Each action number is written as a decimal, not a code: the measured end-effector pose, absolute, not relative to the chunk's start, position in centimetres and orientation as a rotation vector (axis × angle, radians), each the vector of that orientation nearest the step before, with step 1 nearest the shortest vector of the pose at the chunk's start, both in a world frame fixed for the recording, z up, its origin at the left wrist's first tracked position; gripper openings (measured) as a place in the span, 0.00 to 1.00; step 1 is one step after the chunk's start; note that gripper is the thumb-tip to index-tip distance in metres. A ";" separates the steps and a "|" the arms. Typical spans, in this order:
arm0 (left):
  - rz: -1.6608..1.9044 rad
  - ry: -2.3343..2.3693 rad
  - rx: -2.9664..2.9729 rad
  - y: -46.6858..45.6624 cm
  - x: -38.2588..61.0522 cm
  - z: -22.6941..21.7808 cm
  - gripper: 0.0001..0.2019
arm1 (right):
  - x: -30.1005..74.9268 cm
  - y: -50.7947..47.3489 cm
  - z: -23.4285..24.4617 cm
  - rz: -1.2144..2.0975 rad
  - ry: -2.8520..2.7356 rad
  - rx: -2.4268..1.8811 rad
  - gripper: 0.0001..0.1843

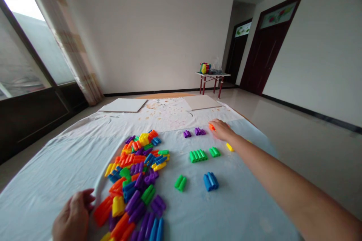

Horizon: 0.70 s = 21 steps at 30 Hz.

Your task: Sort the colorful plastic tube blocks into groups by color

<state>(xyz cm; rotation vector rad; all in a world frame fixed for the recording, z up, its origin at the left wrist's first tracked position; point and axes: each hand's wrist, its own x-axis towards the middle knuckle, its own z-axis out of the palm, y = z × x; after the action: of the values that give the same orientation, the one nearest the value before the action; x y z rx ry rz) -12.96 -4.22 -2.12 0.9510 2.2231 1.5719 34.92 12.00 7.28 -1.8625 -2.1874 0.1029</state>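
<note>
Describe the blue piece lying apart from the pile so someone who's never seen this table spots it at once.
On the cloth-covered table, find the mixed pile of coloured pieces, then look right. There, roughly level with a small green piece and to its right, lies the ridged blue piece. Among the pieces outside the pile, it alone is blue.

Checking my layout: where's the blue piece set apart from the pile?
In the head view, the blue piece lies right of the pile, with a small green piece at its left.
</note>
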 end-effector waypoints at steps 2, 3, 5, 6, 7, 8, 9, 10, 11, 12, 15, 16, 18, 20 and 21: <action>1.521 2.188 0.888 -4.5 -12.1 -0.9 0.16 | 32.2 9.3 7.8 0.149 -2.260 -1.678 0.23; 1.521 2.168 0.864 -4.6 -11.8 -0.6 0.16 | 30.7 7.6 7.9 0.244 -2.313 -1.502 0.22; 1.539 2.146 0.847 -4.7 -11.7 -0.3 0.17 | 27.7 4.0 7.7 0.444 -2.439 -1.232 0.21; 1.544 2.137 0.843 -4.7 -11.7 -0.3 0.17 | 26.3 2.3 7.4 0.478 -2.499 -1.166 0.20; 1.542 2.134 0.844 -4.7 -11.7 -0.3 0.17 | 25.0 0.9 7.0 0.451 -2.540 -1.163 0.18; 1.537 2.133 0.848 -4.8 -11.7 -0.4 0.17 | 23.9 -0.3 6.6 0.398 -2.575 -1.193 0.17; 1.535 2.133 0.853 -4.8 -11.8 -0.5 0.17 | 22.9 -1.1 6.1 0.345 -2.613 -1.231 0.17; 1.537 2.132 0.858 -4.9 -11.7 -0.5 0.17 | 22.2 -1.7 5.6 0.286 -2.641 -1.280 0.17; 1.539 2.131 0.861 -5.0 -11.7 -0.5 0.17 | 21.7 -2.0 5.1 0.239 -2.665 -1.323 0.16; 1.542 2.127 0.862 -5.0 -11.7 -0.5 0.17 | 21.3 -2.1 4.7 0.208 -2.683 -1.350 0.15; 1.558 2.109 0.867 -5.1 -11.5 -0.4 0.16 | 21.2 -2.2 3.8 0.226 -2.700 -1.307 0.14; 1.562 2.102 0.865 -5.2 -11.5 -0.3 0.16 | 21.3 -2.2 3.6 0.269 -2.702 -1.254 0.16; 1.564 2.094 0.855 -5.2 -11.4 -0.2 0.15 | 21.7 -2.5 3.4 0.366 -2.692 -1.161 0.21; 1.555 2.102 0.848 -5.3 -11.3 0.0 0.15 | 22.0 -2.8 3.2 0.445 -2.658 -1.137 0.23; 1.548 2.107 0.842 -5.4 -11.2 0.1 0.15 | 22.1 -3.0 3.1 0.473 -2.634 -1.151 0.24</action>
<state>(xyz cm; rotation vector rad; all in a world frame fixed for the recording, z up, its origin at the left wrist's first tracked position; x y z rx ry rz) -11.21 -5.38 0.09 0.8423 2.1073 1.5483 22.08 -3.00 3.11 -1.1511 -2.6341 0.4734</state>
